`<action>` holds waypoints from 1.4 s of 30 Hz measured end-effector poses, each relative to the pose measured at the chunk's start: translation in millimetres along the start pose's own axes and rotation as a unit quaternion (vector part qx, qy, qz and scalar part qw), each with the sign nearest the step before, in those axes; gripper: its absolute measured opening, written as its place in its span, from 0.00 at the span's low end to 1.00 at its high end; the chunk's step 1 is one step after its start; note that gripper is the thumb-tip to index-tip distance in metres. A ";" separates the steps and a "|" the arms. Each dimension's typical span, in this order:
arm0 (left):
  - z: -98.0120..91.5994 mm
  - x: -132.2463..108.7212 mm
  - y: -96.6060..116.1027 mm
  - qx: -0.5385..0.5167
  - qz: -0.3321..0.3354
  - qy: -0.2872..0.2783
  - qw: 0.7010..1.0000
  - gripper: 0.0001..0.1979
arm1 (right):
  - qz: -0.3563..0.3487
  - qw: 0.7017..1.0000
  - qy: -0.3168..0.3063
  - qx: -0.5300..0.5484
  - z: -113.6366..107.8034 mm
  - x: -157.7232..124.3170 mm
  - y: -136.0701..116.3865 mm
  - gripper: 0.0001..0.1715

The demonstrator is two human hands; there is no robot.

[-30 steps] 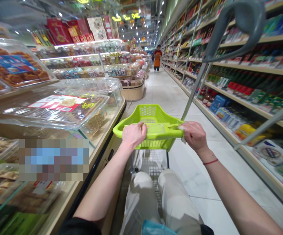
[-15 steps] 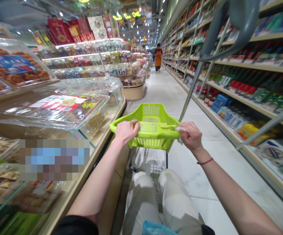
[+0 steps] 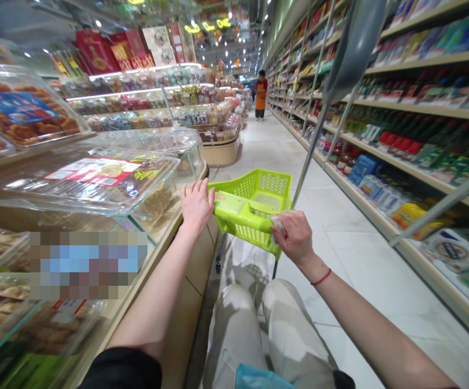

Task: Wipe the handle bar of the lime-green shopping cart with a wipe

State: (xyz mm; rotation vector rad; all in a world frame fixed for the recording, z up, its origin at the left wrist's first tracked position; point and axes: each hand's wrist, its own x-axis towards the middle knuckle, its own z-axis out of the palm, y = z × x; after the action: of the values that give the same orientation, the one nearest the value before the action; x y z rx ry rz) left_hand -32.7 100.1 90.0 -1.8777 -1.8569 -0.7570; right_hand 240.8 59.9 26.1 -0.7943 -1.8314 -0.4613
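A lime-green shopping cart with a perforated basket stands angled in front of my knees. My left hand lies over the left end of its handle, fingers draped forward and thumb on the inner side; the fingertips' far side is hidden. At the handle's right end, my right hand is closed round the bar. A small whitish scrap, perhaps tissue or plastic, shows between that hand and the handle. Beside the right hand rises a metal pole topped by a blurred grey plastic piece.
Close on the left runs a display counter with clear packs of snacks. Tall stocked shelves line the right side. Ahead, a person in an orange apron stands in the tiled aisle. A rounded display juts out on the left.
The cart has turned, its front swinging right. My left hand has slid to the handle's left end; my right hand has moved left and slightly down. The grey piece has shifted left.
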 end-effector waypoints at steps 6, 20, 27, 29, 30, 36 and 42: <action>-13.3 -32.2 58.7 -0.122 0.065 -0.003 0.990 0.25 | 0.018 0.999 -0.044 -0.018 16.2 1.1 -32.0 0.16; -19.7 -41.5 65.6 -0.123 0.073 -0.127 0.981 0.27 | -0.073 0.992 -0.084 0.060 29.7 -32.5 -6.4 0.27; -18.6 -38.9 52.9 -0.017 0.082 -0.109 0.990 0.33 | 0.065 0.996 0.003 0.068 44.5 -37.2 9.7 0.27; -19.0 -42.0 51.2 0.006 0.102 -0.100 0.990 0.36 | 0.081 0.993 0.000 0.087 58.6 -27.8 -5.0 0.27; -19.3 -43.8 50.0 0.014 0.109 -0.097 0.989 0.37 | 0.081 0.992 -0.006 0.095 66.4 -23.5 -13.5 0.28; -19.4 -58.1 42.4 0.024 0.130 -0.101 0.986 0.32 | 0.066 0.993 -0.071 0.071 97.2 -15.5 -42.4 0.28; -8.1 -70.2 40.1 0.041 0.101 -0.062 0.992 0.27 | 0.057 0.992 -0.106 0.040 92.5 -12.6 -39.6 0.25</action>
State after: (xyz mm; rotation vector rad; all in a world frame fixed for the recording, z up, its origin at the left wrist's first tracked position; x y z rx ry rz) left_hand 8.1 38.4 56.4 -2.0622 -1.7071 -0.4992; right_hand 154.3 87.0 -19.2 -0.9164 -1.9735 -0.2353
